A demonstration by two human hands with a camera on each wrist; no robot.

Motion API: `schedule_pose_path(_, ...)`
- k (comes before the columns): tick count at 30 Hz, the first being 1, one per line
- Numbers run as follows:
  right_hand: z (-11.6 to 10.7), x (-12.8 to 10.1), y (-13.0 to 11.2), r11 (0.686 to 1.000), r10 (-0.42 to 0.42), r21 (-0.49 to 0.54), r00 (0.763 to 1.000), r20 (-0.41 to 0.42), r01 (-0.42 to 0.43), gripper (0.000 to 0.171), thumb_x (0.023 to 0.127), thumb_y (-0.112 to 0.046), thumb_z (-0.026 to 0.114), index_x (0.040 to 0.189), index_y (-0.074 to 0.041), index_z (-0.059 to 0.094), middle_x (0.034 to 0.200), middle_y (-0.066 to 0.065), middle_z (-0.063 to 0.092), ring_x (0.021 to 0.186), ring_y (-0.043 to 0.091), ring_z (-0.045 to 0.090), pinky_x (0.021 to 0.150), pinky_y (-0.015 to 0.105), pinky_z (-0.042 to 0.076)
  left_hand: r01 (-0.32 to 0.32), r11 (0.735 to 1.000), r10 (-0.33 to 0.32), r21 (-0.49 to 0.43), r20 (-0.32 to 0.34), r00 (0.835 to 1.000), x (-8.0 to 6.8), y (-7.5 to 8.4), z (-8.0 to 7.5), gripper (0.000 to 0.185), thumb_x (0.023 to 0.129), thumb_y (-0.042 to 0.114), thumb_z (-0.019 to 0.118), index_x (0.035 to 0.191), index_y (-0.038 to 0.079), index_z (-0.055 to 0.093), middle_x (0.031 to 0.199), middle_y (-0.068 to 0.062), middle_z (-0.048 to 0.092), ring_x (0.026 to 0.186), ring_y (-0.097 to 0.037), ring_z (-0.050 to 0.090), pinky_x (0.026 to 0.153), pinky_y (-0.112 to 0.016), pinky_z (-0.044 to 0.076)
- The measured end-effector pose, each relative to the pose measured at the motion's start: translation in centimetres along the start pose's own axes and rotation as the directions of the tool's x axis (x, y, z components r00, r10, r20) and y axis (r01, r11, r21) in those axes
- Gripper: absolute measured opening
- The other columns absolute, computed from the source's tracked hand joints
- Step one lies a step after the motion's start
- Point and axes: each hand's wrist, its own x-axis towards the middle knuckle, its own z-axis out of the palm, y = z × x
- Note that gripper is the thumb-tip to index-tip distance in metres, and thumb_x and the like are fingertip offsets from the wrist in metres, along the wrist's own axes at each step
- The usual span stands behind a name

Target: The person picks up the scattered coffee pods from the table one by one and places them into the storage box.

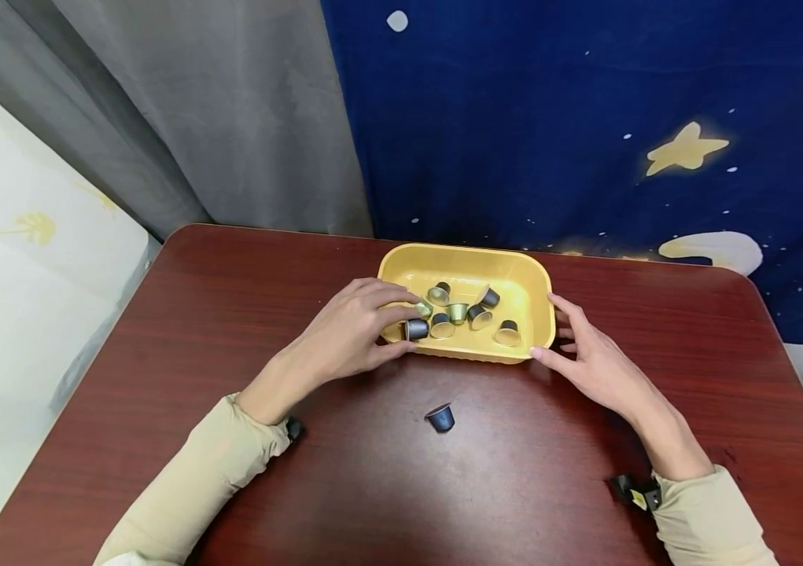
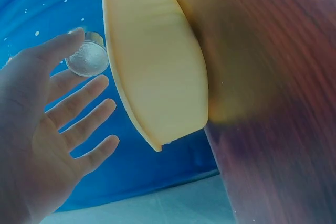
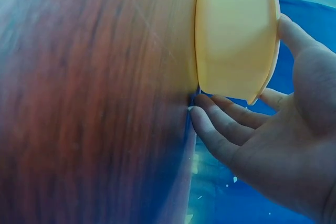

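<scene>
My left hand (image 1: 362, 326) is over the left end of a yellow plastic tray (image 1: 539, 299). It pinches a dark coffee capsule (image 1: 416, 329) between thumb and forefinger. In the left wrist view the capsule's silvery lid (image 2: 88, 60) faces the camera, and the other fingers are spread. At the tray's right end, my right hand (image 1: 595, 358) holds the rim, thumb at the near corner and forefinger farther back. Several gold, green and dark capsules (image 1: 458, 313) lie inside the tray at various angles. One dark blue capsule (image 1: 441, 418) lies tipped on the table in front of it.
The reddish-brown wooden table (image 1: 528, 487) runs back to a grey curtain (image 1: 267, 118) and a blue star-patterned curtain (image 1: 514, 118). The tray stands near the table's far edge. A white patterned cloth (image 1: 12, 275) hangs at the left.
</scene>
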Motion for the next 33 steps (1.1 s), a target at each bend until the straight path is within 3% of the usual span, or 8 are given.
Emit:
schedule_pose_path(17, 0.0, 0.4, 0.2, 1.0, -0.021, 0.017, 1.0, -0.002, 0.021, 0.084, 0.093, -0.032, 0.071, 0.158, -0.017, 0.019, 0.137, 0.022, 0.048, 0.119, 0.039, 0.056, 0.094, 0.054, 0.048, 0.038, 0.999, -0.038, 0.002, 0.022, 0.999, 1.0, -1.5, 0.7, 0.038, 0.086, 0.036, 0.077, 0.116, 0.013, 0.074, 0.126, -0.002, 0.066, 0.121, -0.022, 0.057, 0.102, -0.042, 0.041)
schedule_pose_path(33, -0.3, 0.2, 0.1, 1.0, 0.01, 0.026, 1.0, 0.023, -0.011, 0.086, 0.093, -0.036, 0.07, 0.159, -0.02, 0.017, 0.141, 0.022, 0.045, 0.122, 0.039, 0.055, 0.096, 0.054, 0.047, 0.068, 0.998, -0.069, 0.009, 0.053, 0.996, 1.7, -2.9, 1.8, 0.038, 0.087, 0.038, 0.076, 0.114, 0.012, 0.075, 0.124, -0.003, 0.067, 0.121, -0.022, 0.057, 0.103, -0.042, 0.041)
